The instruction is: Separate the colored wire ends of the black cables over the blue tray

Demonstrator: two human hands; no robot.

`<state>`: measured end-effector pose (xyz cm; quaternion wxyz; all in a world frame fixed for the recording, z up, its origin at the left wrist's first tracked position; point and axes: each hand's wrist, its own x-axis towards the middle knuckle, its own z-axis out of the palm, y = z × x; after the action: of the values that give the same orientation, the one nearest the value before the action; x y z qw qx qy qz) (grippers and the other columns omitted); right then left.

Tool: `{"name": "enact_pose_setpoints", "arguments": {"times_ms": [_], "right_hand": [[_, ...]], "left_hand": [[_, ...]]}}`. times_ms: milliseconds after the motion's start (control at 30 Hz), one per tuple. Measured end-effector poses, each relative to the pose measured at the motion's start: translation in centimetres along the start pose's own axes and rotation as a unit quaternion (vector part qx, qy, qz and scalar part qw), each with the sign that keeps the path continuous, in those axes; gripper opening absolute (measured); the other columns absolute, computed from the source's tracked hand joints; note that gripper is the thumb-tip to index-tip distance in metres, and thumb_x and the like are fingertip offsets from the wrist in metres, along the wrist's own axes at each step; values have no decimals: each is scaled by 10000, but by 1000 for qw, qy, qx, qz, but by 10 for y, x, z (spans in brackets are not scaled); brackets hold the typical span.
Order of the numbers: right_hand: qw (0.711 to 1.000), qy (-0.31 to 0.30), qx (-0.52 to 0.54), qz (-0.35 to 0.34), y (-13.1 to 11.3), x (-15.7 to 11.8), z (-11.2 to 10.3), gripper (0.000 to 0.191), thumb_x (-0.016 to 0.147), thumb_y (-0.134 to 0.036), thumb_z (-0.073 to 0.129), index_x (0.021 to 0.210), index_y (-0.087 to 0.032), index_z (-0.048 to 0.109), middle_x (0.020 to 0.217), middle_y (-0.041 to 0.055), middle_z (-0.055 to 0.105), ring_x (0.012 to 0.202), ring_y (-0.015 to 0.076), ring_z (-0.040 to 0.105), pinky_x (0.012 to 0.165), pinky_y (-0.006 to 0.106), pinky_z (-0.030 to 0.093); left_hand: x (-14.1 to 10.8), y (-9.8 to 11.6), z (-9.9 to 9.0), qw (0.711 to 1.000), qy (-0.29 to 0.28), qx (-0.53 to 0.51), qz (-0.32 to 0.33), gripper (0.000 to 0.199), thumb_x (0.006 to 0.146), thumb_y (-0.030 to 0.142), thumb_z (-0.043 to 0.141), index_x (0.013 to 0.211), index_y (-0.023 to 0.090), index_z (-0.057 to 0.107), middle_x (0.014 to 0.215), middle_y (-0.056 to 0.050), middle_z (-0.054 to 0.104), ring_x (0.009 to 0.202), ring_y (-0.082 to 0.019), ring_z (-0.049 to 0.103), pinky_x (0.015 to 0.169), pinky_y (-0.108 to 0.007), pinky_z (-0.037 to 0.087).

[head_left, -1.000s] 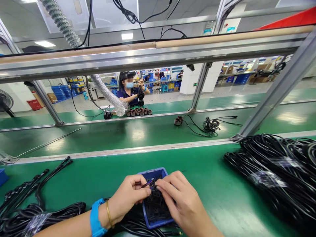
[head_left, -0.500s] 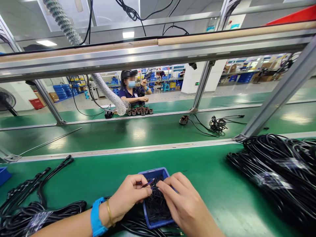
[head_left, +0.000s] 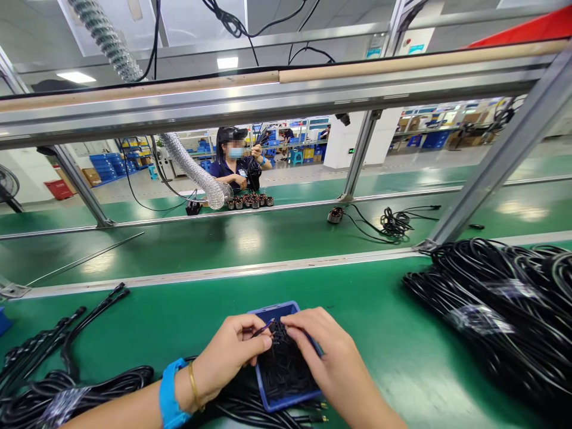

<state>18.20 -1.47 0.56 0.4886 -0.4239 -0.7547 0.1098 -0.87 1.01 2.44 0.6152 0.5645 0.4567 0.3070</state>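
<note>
My left hand [head_left: 226, 351] is closed in a pinch on the end of a black cable, whose thin coloured wires [head_left: 267, 326] stick out past the fingertips. Just right of these wires, my right hand [head_left: 335, 354] has thumb and forefinger pressed together; whatever lies between them is too small to make out. Both hands are over a blue bin [head_left: 290, 406] filled with small black tube pieces [head_left: 286, 375]. More black cables [head_left: 243, 410] run beneath the left wrist and beside the bin, some with bare wire ends.
Bundled black cables [head_left: 491, 298] are heaped at right, and another coil [head_left: 67, 393] lies at left near cables with connectors [head_left: 96, 313]. Beyond the metal rail [head_left: 223, 273] sit a copper-wound motor part [head_left: 335, 215] and a flexible duct [head_left: 192, 167]. A person [head_left: 230, 164] works opposite.
My right fingertips have moved slightly up and away from the wire ends, leaving more of the tube pieces visible. The person opposite has lowered the hanging cables a little.
</note>
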Motion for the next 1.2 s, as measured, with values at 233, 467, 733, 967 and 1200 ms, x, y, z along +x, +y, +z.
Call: {"name": "enact_pose_setpoints", "arguments": {"times_ms": [233, 467, 733, 967, 1200], "right_hand": [[969, 59, 175, 166, -5, -3, 10, 191, 918, -365, 626, 939, -198, 718, 820, 54, 746, 694, 189, 714, 611, 263, 605], [977, 51, 165, 124, -8, -6, 17, 133, 939, -273, 594, 906, -211, 707, 818, 29, 724, 688, 157, 691, 626, 232, 587], [988, 66, 112, 87, -8, -5, 17, 76, 896, -255, 659, 850, -218, 706, 753, 1, 728, 639, 141, 686, 611, 205, 580], [991, 24, 122, 52, -12, 1, 12, 122, 901, -203, 609, 907, -213, 731, 856, 36, 753, 750, 166, 711, 692, 236, 585], [963, -57, 217, 152, -14, 3, 14, 87, 827, -189, 600, 823, -190, 687, 817, 33, 694, 707, 160, 683, 633, 233, 576]], "left_hand": [[-1, 0, 1, 1000, -27, -10, 4, 314, 673, 424, 759, 729, 151, 614, 623, 41, 520, 500, -77, 417, 490, -228, 286], [-4, 2, 1, 999, -37, -20, 6, 327, 674, 429, 774, 720, 152, 608, 635, 42, 518, 526, -79, 409, 501, -224, 294], [-2, 0, -1, 1000, -23, -3, 5, 415, 684, 519, 755, 787, 144, 611, 631, 40, 515, 502, -76, 428, 478, -224, 274], [-6, 0, -1, 998, -29, -49, 32, 223, 717, 307, 670, 848, 157, 569, 728, 20, 540, 605, -96, 464, 568, -235, 357], [-9, 2, -1, 995, -22, -71, 65, 315, 652, 275, 783, 774, 165, 514, 742, 12, 541, 719, -124, 488, 678, -254, 394]]}}
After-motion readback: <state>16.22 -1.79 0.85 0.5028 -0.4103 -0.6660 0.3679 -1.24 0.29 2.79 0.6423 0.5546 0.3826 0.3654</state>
